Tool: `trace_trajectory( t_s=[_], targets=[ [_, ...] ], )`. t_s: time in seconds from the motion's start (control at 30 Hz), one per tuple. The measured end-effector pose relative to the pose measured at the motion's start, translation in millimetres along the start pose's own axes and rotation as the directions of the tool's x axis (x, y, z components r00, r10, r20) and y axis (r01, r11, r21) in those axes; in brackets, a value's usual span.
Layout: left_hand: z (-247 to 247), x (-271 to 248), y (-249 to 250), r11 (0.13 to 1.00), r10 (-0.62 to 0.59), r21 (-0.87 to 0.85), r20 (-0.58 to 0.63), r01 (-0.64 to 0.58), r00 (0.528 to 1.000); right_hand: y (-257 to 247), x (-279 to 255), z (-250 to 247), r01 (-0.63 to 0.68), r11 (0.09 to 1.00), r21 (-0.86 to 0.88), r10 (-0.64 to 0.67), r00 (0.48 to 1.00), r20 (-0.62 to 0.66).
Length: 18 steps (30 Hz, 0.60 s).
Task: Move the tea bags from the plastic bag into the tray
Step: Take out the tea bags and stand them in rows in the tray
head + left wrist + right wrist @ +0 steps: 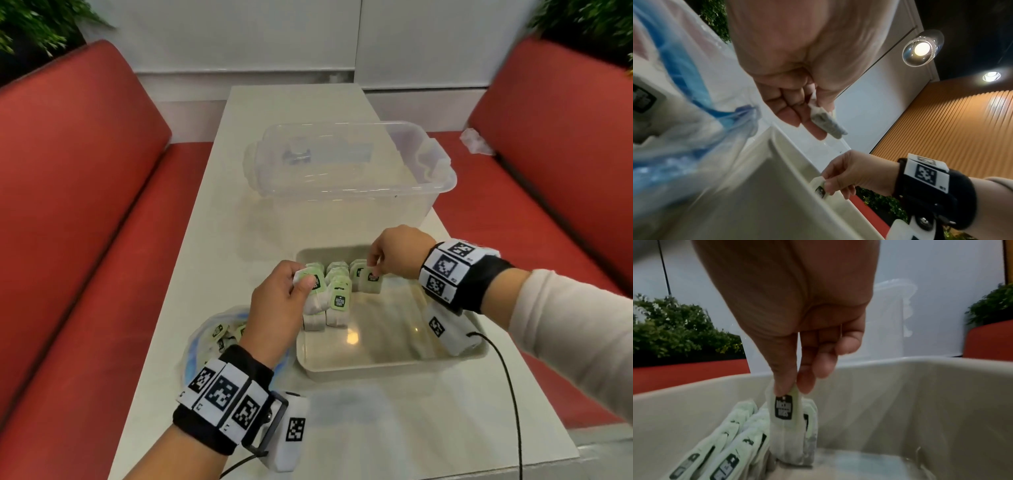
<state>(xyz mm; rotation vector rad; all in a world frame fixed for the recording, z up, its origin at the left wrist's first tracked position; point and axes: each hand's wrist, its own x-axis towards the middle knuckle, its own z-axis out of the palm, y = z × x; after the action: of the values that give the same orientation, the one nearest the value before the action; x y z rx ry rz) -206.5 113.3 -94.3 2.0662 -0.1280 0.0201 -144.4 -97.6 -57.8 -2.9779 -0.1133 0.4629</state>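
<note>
A beige tray [394, 363] sits on the table, with several pale green tea bags [337, 301] standing in rows at its far left corner. My left hand [277, 301] grips one tea bag [310, 279] above the tray's left side; the left wrist view shows that tea bag [826, 121] between thumb and fingers. My right hand [394, 253] pinches the top of another tea bag [371, 279] at the right end of the rows; this tea bag [785, 412] stands upright on the tray floor. The plastic bag [219, 337], blue-tinted, lies left of the tray with more tea bags inside.
A clear plastic storage box [342, 164] stands behind the tray on the white table [376, 428]. Red bench seats [85, 205] flank both sides. A crumpled wrapper [476, 140] lies on the right seat. A black cable [507, 394] runs from my right wrist.
</note>
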Motion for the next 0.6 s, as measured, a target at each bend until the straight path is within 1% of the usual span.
trace_trajectory(
  t_s=[0.1,0.23,0.43,0.6],
  targets=[
    [3,-2,-3,1.0,-0.018,0.0,0.011,0.018,1.0,-4,13,7,0.014,0.995,-0.096,-0.008,0.998,0.061],
    [5,-4,-4,0.999,-0.029,-0.018,-0.001,0.029,1.0,-8,24,13,0.024,0.981,-0.192,-0.008,0.996,0.085],
    [7,-3,-4,0.997,-0.046,-0.057,-0.003,0.045,0.999,-11,28,18,0.042,0.957,-0.287,-0.03,0.998,0.049],
    [7,-2,-3,0.998,-0.037,-0.044,-0.005,0.036,0.999,-12,28,22,0.053,0.929,-0.367,-0.056,0.998,0.001]
  ],
)
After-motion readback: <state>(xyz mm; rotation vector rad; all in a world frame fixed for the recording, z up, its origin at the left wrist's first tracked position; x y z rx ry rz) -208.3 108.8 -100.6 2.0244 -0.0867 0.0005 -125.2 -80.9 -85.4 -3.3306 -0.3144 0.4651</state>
